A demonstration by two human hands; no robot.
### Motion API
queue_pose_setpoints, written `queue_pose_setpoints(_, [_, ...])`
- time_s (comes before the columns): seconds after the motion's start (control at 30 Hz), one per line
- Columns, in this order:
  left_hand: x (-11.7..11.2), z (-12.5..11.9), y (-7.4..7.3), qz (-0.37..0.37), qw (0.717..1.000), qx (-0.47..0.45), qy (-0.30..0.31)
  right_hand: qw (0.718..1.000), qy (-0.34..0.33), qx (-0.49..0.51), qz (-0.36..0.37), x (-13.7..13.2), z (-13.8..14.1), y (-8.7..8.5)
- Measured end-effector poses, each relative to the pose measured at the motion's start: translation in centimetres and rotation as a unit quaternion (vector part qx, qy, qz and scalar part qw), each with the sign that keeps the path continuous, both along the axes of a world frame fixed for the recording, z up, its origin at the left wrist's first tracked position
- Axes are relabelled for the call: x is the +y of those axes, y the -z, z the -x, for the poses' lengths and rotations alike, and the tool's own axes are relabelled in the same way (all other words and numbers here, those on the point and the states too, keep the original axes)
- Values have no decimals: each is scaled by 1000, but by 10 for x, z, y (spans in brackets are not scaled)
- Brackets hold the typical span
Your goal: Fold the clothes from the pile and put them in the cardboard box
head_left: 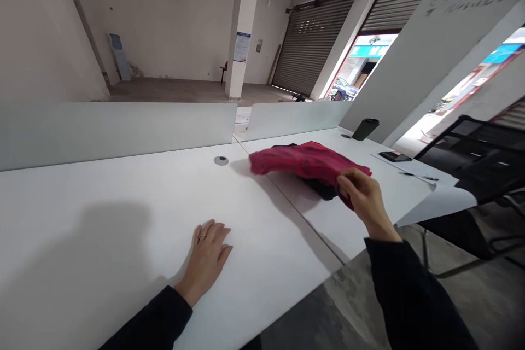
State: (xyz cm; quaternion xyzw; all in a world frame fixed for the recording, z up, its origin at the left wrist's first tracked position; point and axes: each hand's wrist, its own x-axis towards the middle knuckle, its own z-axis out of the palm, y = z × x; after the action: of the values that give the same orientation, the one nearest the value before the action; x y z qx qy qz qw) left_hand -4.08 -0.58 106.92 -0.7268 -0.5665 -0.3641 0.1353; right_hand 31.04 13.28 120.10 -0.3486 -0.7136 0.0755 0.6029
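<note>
My right hand [361, 191] pinches the near edge of a red piece of cloth [303, 161], perhaps a garment; its exact kind does not show. The left end of the cloth hangs raised above the table and looks blurred. Under it lies a black item [322, 188], mostly covered, so I cannot tell what it is. My left hand [209, 254] rests palm down on the white table [123, 240], fingers stretched out, a ring on one finger, holding nothing.
Frosted partitions [123, 128] line the table's back edge. A round cable grommet [221, 160] sits near the middle. At the right are a dark green cup-like container [366, 129], a phone [395, 156], a pen [418, 176] and paper sheets [447, 197]. Black chairs [488, 158] stand beyond.
</note>
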Motion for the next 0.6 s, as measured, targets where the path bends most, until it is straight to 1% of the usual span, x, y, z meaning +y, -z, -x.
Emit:
queue_pose_setpoints(0.03, [1,-1,-1,3,1000,-30,7,999,-22,-22,16,-13,-1,13])
queue_pose_setpoints(0.07, [3,-4,-3,10,998,-64,16,998,-25,-49,29,-22,-1,24])
queue_pose_setpoints(0.13, [7,-11,-7,36,991,-125,40,994,-2,-102,38,-30,1,41])
queue_pose_setpoints(0.2, [11,-21,-14,71,982,-159,69,992,46,-115,26,-30,7,53])
queue_pose_setpoints(0.27, [16,-35,-24,99,974,-174,104,993,80,-88,7,-35,16,61])
queue_pose_setpoints(0.3, [17,-42,-30,111,969,-186,122,994,81,-70,3,-41,22,64])
queue_pose_setpoints(0.33, [18,-50,-38,120,961,-205,138,996,66,-58,12,-50,30,68])
queue_pose_setpoints(0.37, [18,-59,-47,125,952,-234,152,997,33,-59,31,-61,38,72])
queue_pose_setpoints(0.43, [13,-77,-66,129,920,-319,187,991,-63,-86,84,-83,56,80])
queue_pose_setpoints(0.47, [9,-87,-77,130,896,-368,214,984,-108,-99,102,-93,65,84])
queue_pose_setpoints(0.5, [4,-97,-88,131,869,-410,246,980,-138,-98,103,-99,72,86])
queue_pose_setpoints(0.53, [-3,-107,-98,132,844,-438,281,982,-147,-77,87,-104,78,86])
queue_pose_setpoints(0.57, [-11,-117,-109,134,825,-449,315,988,-139,-42,56,-106,82,84])
queue_pose_setpoints(0.6, [-19,-125,-119,132,817,-443,346,992,-121,0,16,-107,84,78])
